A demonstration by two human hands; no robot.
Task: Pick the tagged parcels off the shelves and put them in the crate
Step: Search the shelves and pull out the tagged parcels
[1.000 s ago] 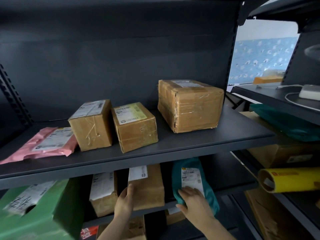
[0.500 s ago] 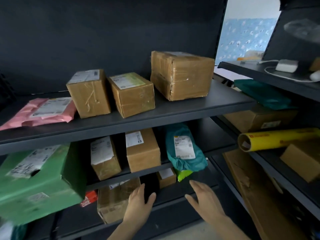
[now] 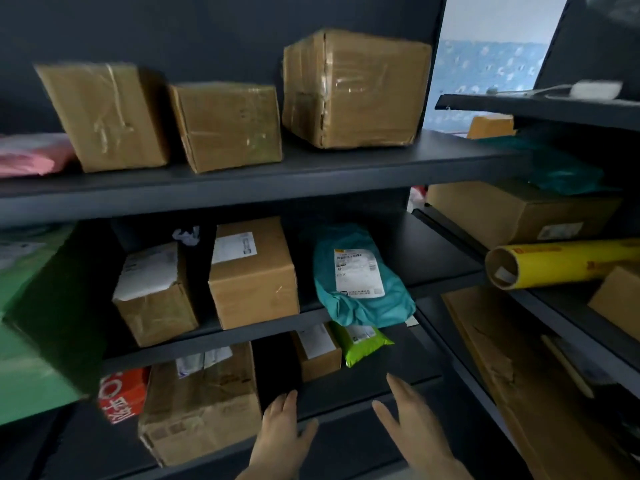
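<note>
Three shelves (image 3: 242,192): dark racking loaded with parcels, most of them with white labels; the step in hand, as I judge it, is the search for the next tagged parcel, since nothing is lifted; which labels count as tags I cannot tell; the crate is not in view
Bottom shelf (image 3: 415,358): lowest of the three; its front edge lies just under both hands; likely the level being searched
Carton (image 3: 204,400): the biggest parcel near the hands; sits on the bottom shelf, just left of the left hand, not touching it; torn white label on top
Teal bag (image 3: 356,292): on the middle shelf, above and beyond the right hand, well apart from it; label faces up; its front end hangs over the shelf lip
Small box (image 3: 318,355): set back on the bottom shelf, beyond the gap between the hands; label on top
Lime bag (image 3: 363,344): just beside the small box on its right, below the teal bag's overhang; the parcel nearest the right fingertips, yet apart from them
Left hand (image 3: 280,434): released, fingers straight, palm down, grasping nothing
Right hand (image 3: 412,431): released, fingers straight and pointed at the lime bag, empty; the next move, by my reckoning, calls for a reach deeper in and a two-handed or pinch grasp on a soft, slippery bag
</note>
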